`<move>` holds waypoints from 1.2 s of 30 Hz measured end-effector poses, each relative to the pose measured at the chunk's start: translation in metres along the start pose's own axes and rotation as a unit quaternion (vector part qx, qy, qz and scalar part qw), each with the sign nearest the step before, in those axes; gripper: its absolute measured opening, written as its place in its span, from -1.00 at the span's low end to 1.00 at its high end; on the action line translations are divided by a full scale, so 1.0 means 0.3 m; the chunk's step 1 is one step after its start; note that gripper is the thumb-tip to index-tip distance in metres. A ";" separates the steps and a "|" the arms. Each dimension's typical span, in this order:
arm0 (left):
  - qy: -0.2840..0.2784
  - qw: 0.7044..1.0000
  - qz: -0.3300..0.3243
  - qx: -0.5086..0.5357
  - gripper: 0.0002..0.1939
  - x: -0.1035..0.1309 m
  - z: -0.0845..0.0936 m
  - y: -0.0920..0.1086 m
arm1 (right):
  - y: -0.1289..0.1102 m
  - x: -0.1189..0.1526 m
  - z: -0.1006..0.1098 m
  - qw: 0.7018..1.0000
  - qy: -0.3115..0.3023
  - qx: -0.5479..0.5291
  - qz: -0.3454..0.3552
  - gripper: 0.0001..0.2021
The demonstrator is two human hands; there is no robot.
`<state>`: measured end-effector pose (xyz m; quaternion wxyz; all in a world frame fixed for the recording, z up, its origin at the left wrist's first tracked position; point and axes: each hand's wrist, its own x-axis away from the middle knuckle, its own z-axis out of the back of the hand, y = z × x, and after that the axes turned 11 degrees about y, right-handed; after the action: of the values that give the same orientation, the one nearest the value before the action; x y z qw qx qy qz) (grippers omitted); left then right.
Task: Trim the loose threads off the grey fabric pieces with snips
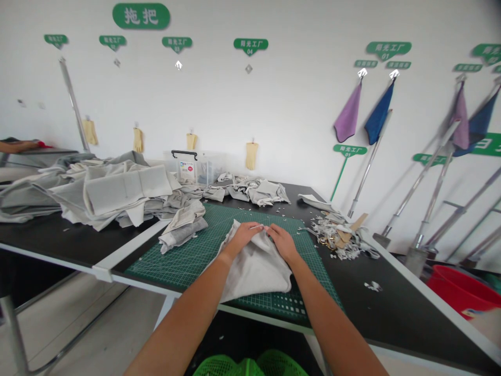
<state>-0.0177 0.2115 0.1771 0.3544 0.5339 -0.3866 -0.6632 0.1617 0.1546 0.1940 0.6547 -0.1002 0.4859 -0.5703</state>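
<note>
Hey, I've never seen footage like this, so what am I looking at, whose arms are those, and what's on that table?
There is one picture, taken by a camera worn on a person's head, looking forward and down. The two bare arms are that person's own. The left hand and right hand both press on a pale grey cloth, pinching its far edge. It lies on a green cutting mat on a black table. To the left is a heap of grey fabric pieces; to the right, a pile of small scraps. Mop poles lean against the wall.

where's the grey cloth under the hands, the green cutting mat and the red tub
grey cloth (258, 271), head view, its bare middle
green cutting mat (188, 258), head view, bare left part
red tub (462, 290), head view, its rim
</note>
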 end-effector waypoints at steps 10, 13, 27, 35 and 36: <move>-0.004 1.000 0.002 0.009 -0.59 0.007 0.005 0.011 | 0.002 0.003 -0.005 1.000 0.002 0.028 0.006 -0.59; -0.012 1.000 0.015 0.016 -0.58 0.008 0.006 0.013 | -0.001 0.005 -0.003 0.999 0.003 0.033 0.008 -0.59; -0.028 0.998 0.032 0.047 -0.58 0.013 0.010 0.013 | 0.003 0.002 -0.012 0.999 -0.007 0.042 0.029 -0.60; -0.019 0.997 0.040 0.064 -0.60 0.012 0.010 0.003 | -0.004 0.005 -0.015 0.998 -0.009 0.054 0.035 -0.61; -0.018 0.997 0.041 0.064 -0.60 0.013 0.010 0.003 | -0.005 0.006 -0.016 0.998 -0.010 0.055 0.036 -0.61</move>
<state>-0.0212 0.2081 0.1765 0.3391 0.5271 -0.4562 -0.6318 0.1571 0.1547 0.1917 0.6838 -0.0520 0.4503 -0.5717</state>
